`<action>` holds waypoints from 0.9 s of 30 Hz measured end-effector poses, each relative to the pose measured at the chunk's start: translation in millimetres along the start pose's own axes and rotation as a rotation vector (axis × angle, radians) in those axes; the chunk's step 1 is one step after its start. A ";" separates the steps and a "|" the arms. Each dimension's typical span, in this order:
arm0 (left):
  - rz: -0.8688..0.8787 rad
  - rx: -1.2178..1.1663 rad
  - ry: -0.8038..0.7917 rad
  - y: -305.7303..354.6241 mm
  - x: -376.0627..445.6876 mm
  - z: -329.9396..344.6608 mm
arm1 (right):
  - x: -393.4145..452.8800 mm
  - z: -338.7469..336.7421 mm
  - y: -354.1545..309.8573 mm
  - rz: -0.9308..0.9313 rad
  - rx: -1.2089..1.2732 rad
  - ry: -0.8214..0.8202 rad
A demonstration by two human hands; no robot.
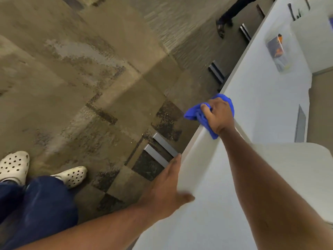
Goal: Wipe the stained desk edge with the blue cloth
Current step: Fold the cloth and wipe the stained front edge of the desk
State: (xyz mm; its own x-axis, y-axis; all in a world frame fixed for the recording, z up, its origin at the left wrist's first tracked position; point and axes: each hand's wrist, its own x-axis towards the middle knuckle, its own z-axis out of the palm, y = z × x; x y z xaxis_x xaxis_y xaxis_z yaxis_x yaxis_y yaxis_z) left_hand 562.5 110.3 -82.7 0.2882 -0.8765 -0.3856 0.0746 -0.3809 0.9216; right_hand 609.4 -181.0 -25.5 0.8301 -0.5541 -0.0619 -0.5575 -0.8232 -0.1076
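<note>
We see the right hand (pixel 219 115) clenched around the bunched blue cloth (pixel 197 112), pressing it against the tabletop's (pixel 261 101) left edge, about midway along it; part of the cloth hangs past the edge over the floor (pixel 81 78), and a tail shows under the wrist. The left hand (pixel 165 192) lies nearer to us on the same edge, its fingers (pixel 175 160) released and stretched flat along the rim, thumb resting on the white surface. Below the edge, metal handles (pixel 162 148) stick out over the patterned carpet. White perforated clogs (pixel 73 175) and dark blue trousers (pixel 45 204) show at lower left. A plastic-wrapped packet (pixel 277 51) lies toward the far end of the tabletop.
</note>
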 end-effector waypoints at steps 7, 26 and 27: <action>-0.014 0.041 0.001 8.2 -3.0 -0.3 | -48.0 16.4 -37.3 0.487 0.073 0.239; 0.122 -0.010 0.079 4.4 -1.2 -0.6 | -108.9 18.0 -87.4 0.428 0.051 -0.051; 0.134 -0.025 0.089 4.5 -0.6 -0.5 | -121.8 21.9 -95.9 0.457 0.066 -0.046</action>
State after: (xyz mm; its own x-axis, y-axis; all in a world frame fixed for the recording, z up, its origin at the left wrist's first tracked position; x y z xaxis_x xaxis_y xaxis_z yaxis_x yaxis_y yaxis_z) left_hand 563.2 109.2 -78.3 0.3807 -0.8889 -0.2549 0.0529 -0.2543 0.9657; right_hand 562.0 -31.9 -29.4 0.4998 -0.8509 -0.1618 -0.8658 -0.4854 -0.1217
